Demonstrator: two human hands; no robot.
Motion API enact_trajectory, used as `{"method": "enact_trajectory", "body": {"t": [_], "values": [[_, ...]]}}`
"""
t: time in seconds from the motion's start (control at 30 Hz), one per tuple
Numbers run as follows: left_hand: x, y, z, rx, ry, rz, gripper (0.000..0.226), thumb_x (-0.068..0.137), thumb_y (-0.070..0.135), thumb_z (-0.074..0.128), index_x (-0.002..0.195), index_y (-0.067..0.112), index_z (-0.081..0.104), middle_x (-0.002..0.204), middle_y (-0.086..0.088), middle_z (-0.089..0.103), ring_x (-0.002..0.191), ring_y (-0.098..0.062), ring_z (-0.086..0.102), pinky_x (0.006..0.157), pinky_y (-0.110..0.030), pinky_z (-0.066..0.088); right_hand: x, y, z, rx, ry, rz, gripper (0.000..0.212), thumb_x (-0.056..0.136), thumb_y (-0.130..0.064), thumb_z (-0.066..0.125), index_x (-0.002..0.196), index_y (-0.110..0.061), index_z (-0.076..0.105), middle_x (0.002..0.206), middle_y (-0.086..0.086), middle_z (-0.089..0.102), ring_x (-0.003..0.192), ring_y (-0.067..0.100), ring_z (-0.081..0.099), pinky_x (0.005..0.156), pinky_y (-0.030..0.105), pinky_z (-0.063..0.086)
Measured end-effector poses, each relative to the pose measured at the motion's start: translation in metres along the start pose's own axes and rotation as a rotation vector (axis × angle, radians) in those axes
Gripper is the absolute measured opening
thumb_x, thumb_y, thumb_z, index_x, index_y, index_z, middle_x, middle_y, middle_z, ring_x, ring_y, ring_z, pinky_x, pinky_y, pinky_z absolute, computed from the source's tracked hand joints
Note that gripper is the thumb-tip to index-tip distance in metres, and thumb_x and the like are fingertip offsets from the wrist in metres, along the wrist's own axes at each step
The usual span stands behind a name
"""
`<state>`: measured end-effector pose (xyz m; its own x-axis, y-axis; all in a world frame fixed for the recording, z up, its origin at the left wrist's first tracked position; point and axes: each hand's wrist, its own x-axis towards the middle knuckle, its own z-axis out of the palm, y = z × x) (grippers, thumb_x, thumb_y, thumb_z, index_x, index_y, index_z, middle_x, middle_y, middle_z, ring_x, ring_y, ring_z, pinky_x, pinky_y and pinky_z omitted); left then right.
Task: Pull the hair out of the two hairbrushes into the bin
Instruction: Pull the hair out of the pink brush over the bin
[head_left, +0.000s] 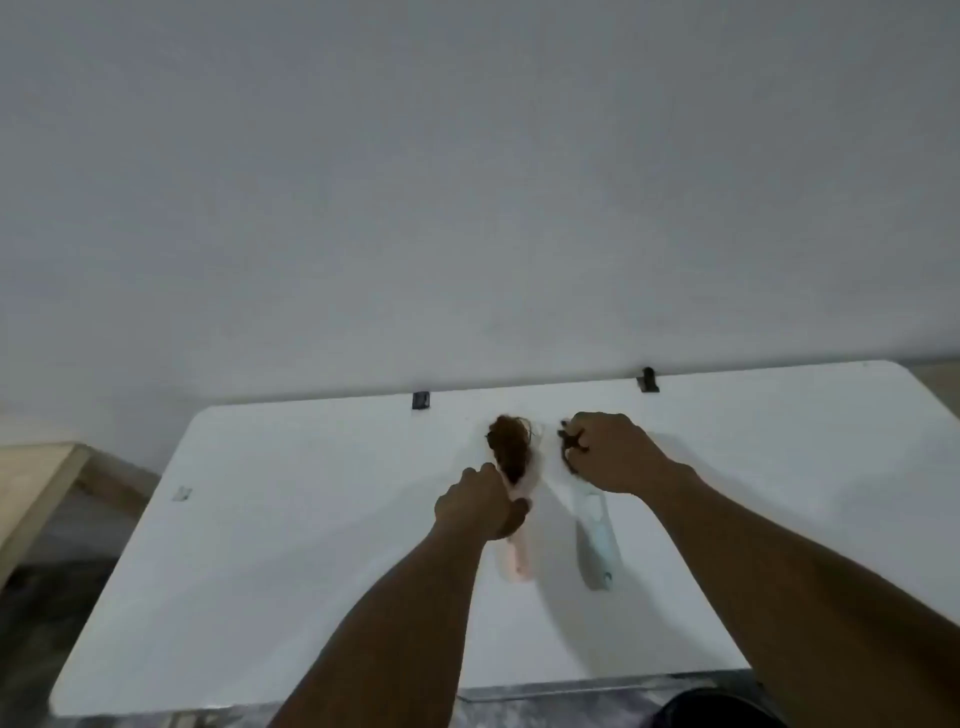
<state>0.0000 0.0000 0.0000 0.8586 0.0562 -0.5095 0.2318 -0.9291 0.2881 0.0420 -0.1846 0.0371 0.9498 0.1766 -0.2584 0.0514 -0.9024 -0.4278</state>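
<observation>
Two hairbrushes lie side by side on the white table. The pink hairbrush on the left has a clump of brown hair on its head. My left hand grips this brush around the neck of its handle. The light blue hairbrush lies to the right. My right hand covers its head, and its fingers pinch a dark tuft of hair there. A dark round bin shows partly at the bottom edge, below the table's near side.
Two small black clips sit on the table's far edge, against a plain white wall. A wooden piece of furniture stands at the left. A small mark sits on the table's left part.
</observation>
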Motion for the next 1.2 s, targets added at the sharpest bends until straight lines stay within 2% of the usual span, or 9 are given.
{"method": "enact_trajectory", "body": {"t": [0.17, 0.27, 0.37, 0.47, 0.67, 0.8, 0.9, 1.03, 1.2], "values": [[0.003, 0.007, 0.015, -0.013, 0.094, -0.026, 0.052, 0.095, 0.050, 0.058, 0.132, 0.015, 0.051, 0.128, -0.007, 0.060, 0.118, -0.030, 0.062, 0.083, -0.035, 0.045, 0.000, 0.000, 0.015, 0.017, 0.008, 0.050, 0.027, 0.089, -0.027, 0.058, 0.114, -0.021, 0.068, 0.115, 0.003, 0.069, 0.104, 0.025, 0.064, 0.088, 0.031, 0.052], [0.006, 0.006, 0.013, -0.050, 0.099, -0.051, 0.039, 0.093, 0.038, 0.058, 0.123, 0.014, 0.056, 0.113, -0.006, 0.060, 0.103, -0.028, 0.063, 0.077, -0.032, 0.043, -0.001, -0.002, 0.015, 0.025, -0.005, 0.066, 0.026, 0.088, -0.028, 0.058, 0.112, -0.023, 0.068, 0.113, 0.003, 0.069, 0.101, 0.025, 0.065, 0.087, 0.031, 0.052], [0.003, 0.006, 0.005, -0.178, 0.147, -0.044, 0.040, 0.089, 0.042, 0.059, 0.114, 0.012, 0.057, 0.103, -0.003, 0.060, 0.096, -0.029, 0.064, 0.075, -0.033, 0.046, -0.001, -0.003, 0.008, 0.026, 0.004, 0.070, 0.025, 0.088, -0.028, 0.057, 0.110, -0.024, 0.068, 0.114, 0.001, 0.069, 0.096, 0.022, 0.064, 0.088, 0.034, 0.054], [-0.004, 0.013, -0.017, -0.358, 0.277, 0.042, 0.036, 0.086, 0.040, 0.062, 0.105, 0.011, 0.053, 0.098, -0.006, 0.066, 0.089, -0.030, 0.065, 0.072, -0.035, 0.049, -0.004, -0.006, -0.012, 0.050, 0.037, 0.078, 0.026, 0.091, -0.027, 0.057, 0.114, -0.022, 0.068, 0.116, 0.001, 0.070, 0.102, 0.024, 0.065, 0.084, 0.030, 0.051], [-0.027, 0.058, -0.076, -0.483, 0.416, 0.256, 0.027, 0.084, 0.032, 0.064, 0.099, 0.013, 0.052, 0.083, 0.000, 0.062, 0.076, -0.023, 0.062, 0.063, -0.032, 0.047, -0.020, -0.001, -0.082, 0.272, 0.196, 0.136, 0.032, 0.090, -0.044, 0.059, 0.115, -0.024, 0.065, 0.104, 0.000, 0.073, 0.104, 0.021, 0.066, 0.096, 0.035, 0.051], [-0.046, 0.111, -0.093, -0.504, 0.414, 0.384, 0.029, 0.083, 0.036, 0.064, 0.101, 0.017, 0.052, 0.083, 0.001, 0.060, 0.077, -0.024, 0.061, 0.063, -0.032, 0.046, -0.048, 0.014, -0.142, 0.527, 0.336, 0.172, 0.036, 0.091, -0.049, 0.063, 0.109, -0.019, 0.067, 0.092, 0.008, 0.077, 0.084, 0.026, 0.076, 0.079, 0.040, 0.060], [-0.062, 0.156, -0.087, -0.495, 0.369, 0.485, 0.033, 0.081, 0.040, 0.067, 0.100, 0.018, 0.052, 0.085, -0.003, 0.062, 0.076, -0.026, 0.061, 0.065, -0.034, 0.049, -0.079, 0.034, -0.176, 0.738, 0.418, 0.226, 0.041, 0.092, -0.048, 0.064, 0.112, -0.013, 0.066, 0.098, 0.010, 0.075, 0.086, 0.028, 0.077, 0.069, 0.037, 0.059], [-0.083, 0.208, -0.056, -0.474, 0.295, 0.619, 0.026, 0.085, 0.037, 0.064, 0.098, 0.017, 0.052, 0.081, -0.001, 0.063, 0.069, -0.021, 0.060, 0.062, -0.034, 0.048, -0.116, 0.075, -0.193, 0.902, 0.503, 0.262, 0.045, 0.091, -0.051, 0.064, 0.114, -0.013, 0.065, 0.103, 0.008, 0.075, 0.085, 0.025, 0.078, 0.069, 0.036, 0.060], [-0.100, 0.249, 0.014, -0.380, 0.209, 0.723, 0.025, 0.087, 0.036, 0.059, 0.094, 0.015, 0.049, 0.078, -0.003, 0.062, 0.066, -0.021, 0.055, 0.059, -0.033, 0.043, -0.162, 0.150, -0.166, 0.957, 0.593, 0.377, 0.036, 0.091, -0.035, 0.070, 0.116, -0.008, 0.064, 0.098, 0.013, 0.077, 0.080, 0.025, 0.078, 0.070, 0.038, 0.061]]}}
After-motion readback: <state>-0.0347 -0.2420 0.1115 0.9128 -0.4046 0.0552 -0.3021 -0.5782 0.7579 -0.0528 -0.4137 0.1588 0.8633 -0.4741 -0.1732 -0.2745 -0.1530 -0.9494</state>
